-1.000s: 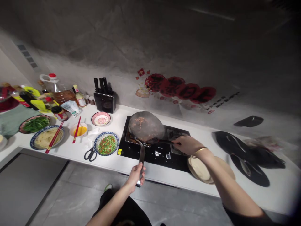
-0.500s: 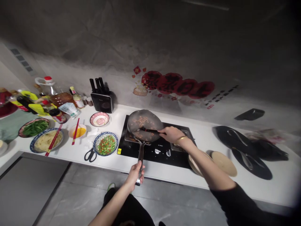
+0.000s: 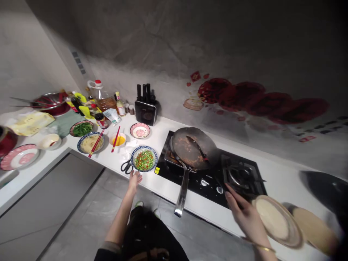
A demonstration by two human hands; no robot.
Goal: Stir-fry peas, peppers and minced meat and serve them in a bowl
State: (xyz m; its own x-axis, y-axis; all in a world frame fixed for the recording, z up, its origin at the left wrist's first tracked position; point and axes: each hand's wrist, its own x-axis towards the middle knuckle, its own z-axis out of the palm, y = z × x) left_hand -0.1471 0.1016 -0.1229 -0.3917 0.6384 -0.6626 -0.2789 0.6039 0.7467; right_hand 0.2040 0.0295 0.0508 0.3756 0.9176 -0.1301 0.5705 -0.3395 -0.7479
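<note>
My left hand (image 3: pixel 135 178) is just in front of a blue-rimmed plate (image 3: pixel 144 159) of chopped green and red peppers, its fingers spread; whether they touch the rim is hard to tell. Black scissors (image 3: pixel 126 167) lie beside it. In the wok (image 3: pixel 176 145), on the left burner, there are browned bits of food, and the wok's long handle (image 3: pixel 182 194) points toward me with no hand on it. My right hand (image 3: pixel 241 210) grips the handle of a dark spatula (image 3: pixel 196 145), whose head reaches over the wok; the handle is faint against the black hob.
Left along the counter stand a yellow egg bowl (image 3: pixel 119 139), a noodle bowl (image 3: pixel 88 143), a plate of greens (image 3: pixel 83 128), a pink plate (image 3: pixel 140 130), bottles and a knife block (image 3: pixel 146 111). Round wooden lids (image 3: pixel 274 217) lie right of the hob (image 3: pixel 214 181).
My left hand has let go of the wok handle and moved left to the pepper plate. My right hand has drawn back toward me with the spatula. The view has turned left.
</note>
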